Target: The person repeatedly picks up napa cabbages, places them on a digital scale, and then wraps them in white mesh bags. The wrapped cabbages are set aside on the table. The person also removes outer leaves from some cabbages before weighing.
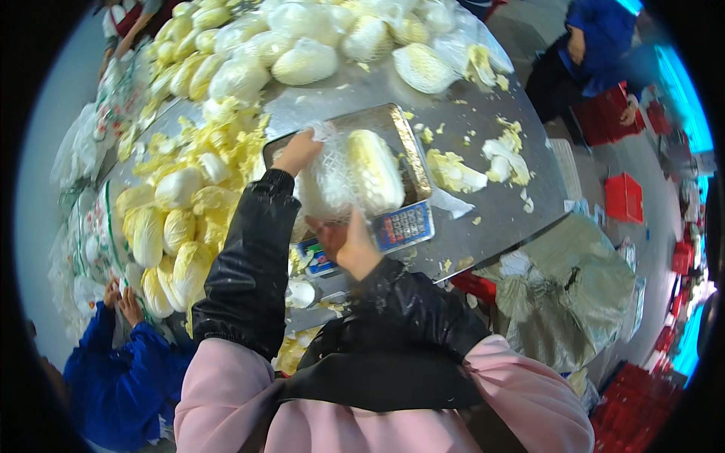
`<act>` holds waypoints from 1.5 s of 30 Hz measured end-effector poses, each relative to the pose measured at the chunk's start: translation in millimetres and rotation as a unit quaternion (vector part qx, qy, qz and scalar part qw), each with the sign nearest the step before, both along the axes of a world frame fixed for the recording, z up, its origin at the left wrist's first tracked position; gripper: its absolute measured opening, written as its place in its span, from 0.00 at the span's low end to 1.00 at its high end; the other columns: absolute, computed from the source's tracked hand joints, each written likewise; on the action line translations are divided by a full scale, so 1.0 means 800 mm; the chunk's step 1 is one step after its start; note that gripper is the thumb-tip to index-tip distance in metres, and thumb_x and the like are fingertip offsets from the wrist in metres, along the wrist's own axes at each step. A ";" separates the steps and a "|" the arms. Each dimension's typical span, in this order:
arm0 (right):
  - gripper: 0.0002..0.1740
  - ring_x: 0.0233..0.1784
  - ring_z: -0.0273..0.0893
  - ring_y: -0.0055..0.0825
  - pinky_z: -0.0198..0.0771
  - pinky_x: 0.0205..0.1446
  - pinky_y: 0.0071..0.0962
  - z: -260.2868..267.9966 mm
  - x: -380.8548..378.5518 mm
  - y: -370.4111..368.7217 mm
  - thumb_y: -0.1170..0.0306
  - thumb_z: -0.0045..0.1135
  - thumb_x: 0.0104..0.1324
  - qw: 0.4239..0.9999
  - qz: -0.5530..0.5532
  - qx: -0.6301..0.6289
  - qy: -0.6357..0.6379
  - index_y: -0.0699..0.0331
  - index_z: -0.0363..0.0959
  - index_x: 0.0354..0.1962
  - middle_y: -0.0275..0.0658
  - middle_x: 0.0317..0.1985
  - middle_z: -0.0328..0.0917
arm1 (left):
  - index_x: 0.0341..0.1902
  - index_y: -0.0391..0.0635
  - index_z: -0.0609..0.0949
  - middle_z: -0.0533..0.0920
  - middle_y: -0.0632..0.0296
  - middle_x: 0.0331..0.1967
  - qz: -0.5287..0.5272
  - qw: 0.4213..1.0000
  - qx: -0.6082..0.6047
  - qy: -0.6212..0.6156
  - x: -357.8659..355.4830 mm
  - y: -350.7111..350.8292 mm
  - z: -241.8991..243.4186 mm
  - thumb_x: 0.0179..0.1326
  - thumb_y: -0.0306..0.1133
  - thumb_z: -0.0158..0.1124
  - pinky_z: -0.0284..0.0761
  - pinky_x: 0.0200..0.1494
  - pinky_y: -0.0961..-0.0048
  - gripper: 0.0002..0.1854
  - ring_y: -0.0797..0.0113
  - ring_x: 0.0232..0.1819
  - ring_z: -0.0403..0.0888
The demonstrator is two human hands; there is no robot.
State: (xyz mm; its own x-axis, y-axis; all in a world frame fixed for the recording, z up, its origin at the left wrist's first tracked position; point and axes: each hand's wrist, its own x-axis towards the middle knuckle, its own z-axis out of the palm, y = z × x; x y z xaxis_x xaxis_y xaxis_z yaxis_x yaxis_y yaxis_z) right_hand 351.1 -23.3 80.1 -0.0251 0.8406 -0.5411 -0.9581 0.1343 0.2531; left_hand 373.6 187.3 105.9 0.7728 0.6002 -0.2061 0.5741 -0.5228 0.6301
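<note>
A napa cabbage in white foam netting (328, 178) is held above the metal pan (416, 153) of a weighing scale. My left hand (301, 152) grips the gathered netting at its far end. At the near end my right hand (351, 240) cups it, thumb against the net and fingers spread beneath. Beside it in the pan lies a bare napa cabbage (375, 170), pale yellow and white. The scale's blue keypad panel (402, 226) shows just right of my right hand, which hides part of the panel.
Bare cabbages (175, 226) and loose leaves are heaped at left; netted and bagged cabbages (306, 62) line the far side. Trimmed leaves (453, 172) lie right of the scale on the metal table (493, 221). A co-worker in blue (124, 362) is at lower left, another (595, 51) at upper right.
</note>
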 end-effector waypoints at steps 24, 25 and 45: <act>0.16 0.34 0.74 0.23 0.68 0.38 0.25 -0.067 0.262 -0.265 0.70 0.67 0.51 0.435 0.084 -0.453 -0.774 0.65 0.74 0.38 0.39 0.32 0.77 | 0.44 0.39 0.77 0.80 0.57 0.41 0.130 0.920 0.125 -0.349 -0.072 -0.075 0.060 0.60 0.26 0.59 0.70 0.53 0.71 0.09 0.65 0.47 0.77; 0.15 0.30 0.70 0.20 0.65 0.34 0.23 -0.037 0.251 -0.248 0.70 0.67 0.51 0.467 0.005 -0.431 -0.772 0.64 0.73 0.35 0.35 0.28 0.75 | 0.45 0.39 0.77 0.80 0.57 0.42 0.102 0.922 0.112 -0.355 -0.066 -0.102 0.084 0.58 0.26 0.60 0.69 0.54 0.71 0.11 0.66 0.47 0.77; 0.11 0.40 0.72 0.36 0.70 0.42 0.34 0.218 0.050 -0.126 0.64 0.52 0.63 0.249 -0.087 -0.018 -0.964 0.60 0.71 0.40 0.44 0.37 0.73 | 0.33 0.40 0.77 0.79 0.69 0.28 0.090 0.831 -0.318 -0.447 -0.018 -0.222 0.175 0.51 0.19 0.61 0.70 0.34 0.83 0.06 0.80 0.32 0.75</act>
